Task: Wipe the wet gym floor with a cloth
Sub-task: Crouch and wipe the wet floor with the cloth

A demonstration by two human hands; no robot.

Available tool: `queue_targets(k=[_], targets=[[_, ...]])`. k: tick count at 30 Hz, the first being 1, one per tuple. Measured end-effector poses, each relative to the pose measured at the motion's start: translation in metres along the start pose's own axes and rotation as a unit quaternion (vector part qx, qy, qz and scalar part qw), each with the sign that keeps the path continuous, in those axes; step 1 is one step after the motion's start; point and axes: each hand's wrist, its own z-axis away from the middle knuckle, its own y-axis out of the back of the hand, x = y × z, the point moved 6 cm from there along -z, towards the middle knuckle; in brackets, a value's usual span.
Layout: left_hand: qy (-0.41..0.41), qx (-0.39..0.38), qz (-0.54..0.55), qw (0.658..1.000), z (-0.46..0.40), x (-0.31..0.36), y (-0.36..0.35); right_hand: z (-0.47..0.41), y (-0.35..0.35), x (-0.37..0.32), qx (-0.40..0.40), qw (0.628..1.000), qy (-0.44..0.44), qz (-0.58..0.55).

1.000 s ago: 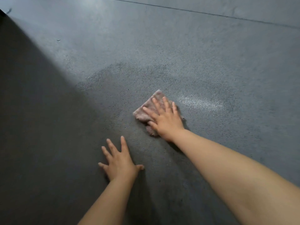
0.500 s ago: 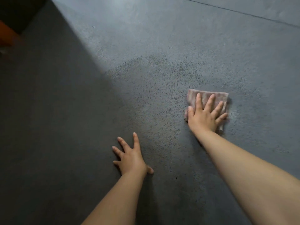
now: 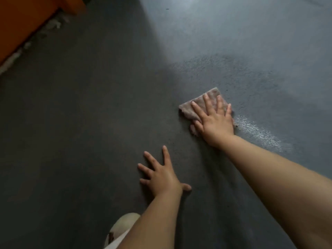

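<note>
Two bare hands are spread on a dark grey, fine-grained gym floor [image 3: 89, 123], seen from above by the head camera. The right hand [image 3: 215, 121] lies palm down on a small pinkish-grey cloth [image 3: 194, 108], its fingers [image 3: 207, 103] straight and fanned apart, pressing the fabric flat against the floor rather than curling round it. The cloth sits right of centre in the view; its far corner and left edge show beyond the fingertips, and a rumpled fold shows beside the thumb. Just right of the cloth, touching its edge, a wet streak [image 3: 256, 132] glistens pale and runs away toward the lower right. Around and beyond the cloth, a broader damp patch [image 3: 233, 72] reads darker than the lit, paler floor in the upper right.

The left hand [image 3: 161, 175] rests flat on the floor nearer the person, to the lower left of the cloth and apart from it, fingers extended and splayed, thumb out to the right; it holds nothing. Both forearms are bare. At the lower edge, partly hidden under the left forearm, a pale shoe [image 3: 124, 225] is visible. In the upper left corner stands an orange object [image 3: 27, 20], with whitish debris along its base.
</note>
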Motion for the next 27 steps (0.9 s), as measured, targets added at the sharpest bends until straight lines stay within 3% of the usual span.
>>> queue_targets(k=[3,6,10,12,14,16,17,20,21,22,27], targets=[[-0.007,-0.013,0.010,1.000,-0.002,0.003,-0.002,-0.024,0.008,-0.021,0.000,0.997,-0.068,-0.039],[-0.007,-0.015,0.004,1.000,-0.006,0.002,-0.006,-0.048,0.013,-0.055,-0.002,0.996,-0.070,-0.057],[0.002,-0.001,-0.031,1.000,-0.005,0.002,-0.006,-0.062,0.015,-0.128,-0.026,0.998,0.048,-0.036],[0.034,0.094,-0.037,0.994,-0.013,-0.004,-0.006,-0.051,0.009,-0.171,-0.041,0.989,0.140,-0.008],[0.094,0.074,-0.011,0.993,-0.029,-0.019,-0.017,-0.030,-0.002,-0.204,-0.050,0.972,0.229,0.010],[0.063,0.145,0.021,0.987,-0.052,-0.024,-0.034,-0.012,-0.011,-0.214,-0.051,0.958,0.281,0.020],[0.030,0.136,0.040,0.989,-0.045,-0.021,-0.028,-0.009,-0.012,-0.210,-0.047,0.956,0.288,0.021],[0.012,0.013,0.043,0.999,-0.014,-0.003,-0.004,-0.010,-0.007,-0.174,-0.042,0.970,0.237,0.004],[-0.027,0.043,0.022,0.998,-0.015,0.003,-0.007,-0.010,-0.005,-0.157,-0.042,0.978,0.204,-0.006],[-0.034,0.014,0.028,0.999,-0.015,0.004,-0.008,-0.009,-0.003,-0.139,-0.041,0.985,0.168,-0.015],[-0.017,-0.001,0.027,0.999,-0.008,0.005,-0.003,0.025,-0.008,-0.024,-0.016,0.999,0.001,-0.029]])
